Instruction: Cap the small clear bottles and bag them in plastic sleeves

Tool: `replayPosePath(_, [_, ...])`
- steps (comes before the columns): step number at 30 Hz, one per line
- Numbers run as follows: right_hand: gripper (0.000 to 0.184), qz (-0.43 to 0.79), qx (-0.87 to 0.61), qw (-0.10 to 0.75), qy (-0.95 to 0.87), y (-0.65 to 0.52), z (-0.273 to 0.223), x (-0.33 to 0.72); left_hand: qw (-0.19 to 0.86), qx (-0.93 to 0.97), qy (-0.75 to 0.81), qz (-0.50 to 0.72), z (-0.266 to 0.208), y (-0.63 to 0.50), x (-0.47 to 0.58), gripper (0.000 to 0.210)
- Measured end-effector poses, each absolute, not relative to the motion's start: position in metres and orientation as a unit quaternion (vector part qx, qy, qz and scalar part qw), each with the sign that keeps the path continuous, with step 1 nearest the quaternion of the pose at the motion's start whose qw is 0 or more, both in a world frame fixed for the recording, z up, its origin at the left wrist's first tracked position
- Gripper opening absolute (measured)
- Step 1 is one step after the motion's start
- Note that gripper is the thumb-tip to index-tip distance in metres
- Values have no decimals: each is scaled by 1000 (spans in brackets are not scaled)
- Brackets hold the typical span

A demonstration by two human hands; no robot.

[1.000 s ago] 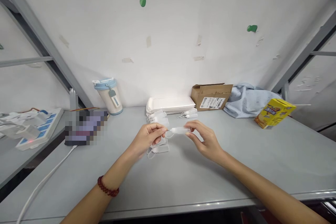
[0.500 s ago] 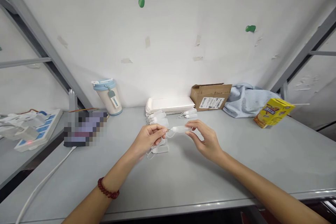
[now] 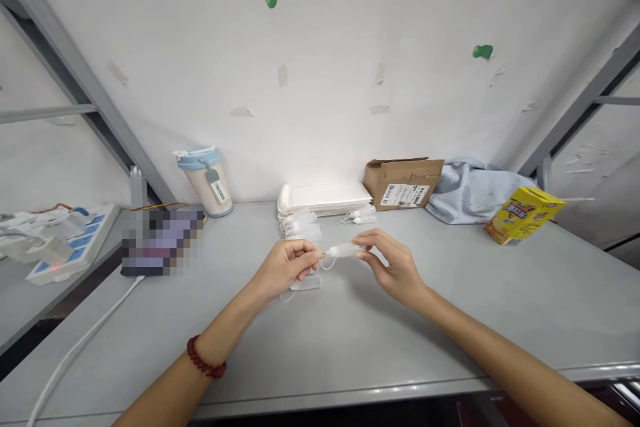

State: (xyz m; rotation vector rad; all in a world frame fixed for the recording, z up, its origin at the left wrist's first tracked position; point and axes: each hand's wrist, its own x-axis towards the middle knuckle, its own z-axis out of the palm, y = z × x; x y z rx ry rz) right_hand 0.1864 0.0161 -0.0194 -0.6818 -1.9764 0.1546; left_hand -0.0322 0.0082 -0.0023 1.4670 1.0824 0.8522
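A small translucent squeeze bottle [image 3: 345,250] lies level in the air between my hands, its nozzle to the left. My right hand [image 3: 390,263] pinches its base end between thumb and fingertips. At the nozzle, my left hand [image 3: 290,265] is closed in a pinch on the thin, needle-like tip; whether a cap is also between those fingers is hidden. A thin white loop strap hangs below the nozzle. Behind and under my left hand lie several similar bottles [image 3: 305,232], partly covered by it. Two more bottles [image 3: 364,216] rest farther back.
White envelopes [image 3: 325,195] are stacked by the wall beside an open cardboard box [image 3: 403,183]. A pale blue cloth [image 3: 470,190] and a yellow snack box [image 3: 523,217] stand right. Left are a tumbler [image 3: 207,183], a blurred phone [image 3: 165,243] with cable and a power strip [image 3: 75,250].
The bottle and both hands have barely shifted; its nozzle sits slightly lower and the strap hangs lower. My left fingers stay at the tip. The view has tilted a little.
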Motion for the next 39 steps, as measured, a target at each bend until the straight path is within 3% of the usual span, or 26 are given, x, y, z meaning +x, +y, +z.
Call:
replayPosePath(25, [15, 45, -290, 514, -806, 16, -8, 191, 529, 610, 463, 366, 5, 11, -36, 28])
replayPosePath(39, [10, 88, -297, 480, -821, 15, -7, 191, 529, 638, 454, 325, 1, 8, -35, 29])
